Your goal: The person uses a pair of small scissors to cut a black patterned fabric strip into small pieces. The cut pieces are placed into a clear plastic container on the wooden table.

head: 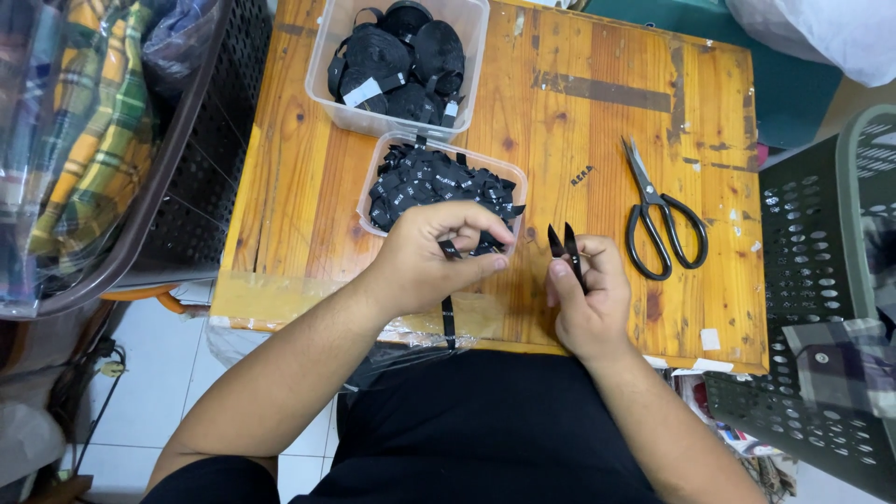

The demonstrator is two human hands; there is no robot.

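1. Step, as I judge it: cutting labels off black ribbon (448, 313), which hangs just in front of the tub (378, 173)
2. Left hand (425, 257) pinches the ribbon
3. Right hand (588, 299), right of the tub, grips snips (566, 250), blades parted
4. Next calls for ribbon fed between the blades

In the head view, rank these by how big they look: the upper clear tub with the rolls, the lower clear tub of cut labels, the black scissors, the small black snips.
1. Upper clear tub
2. Lower clear tub, a bit smaller and partly hidden by the left hand
3. Black scissors
4. Small black snips in the right hand, partly covered
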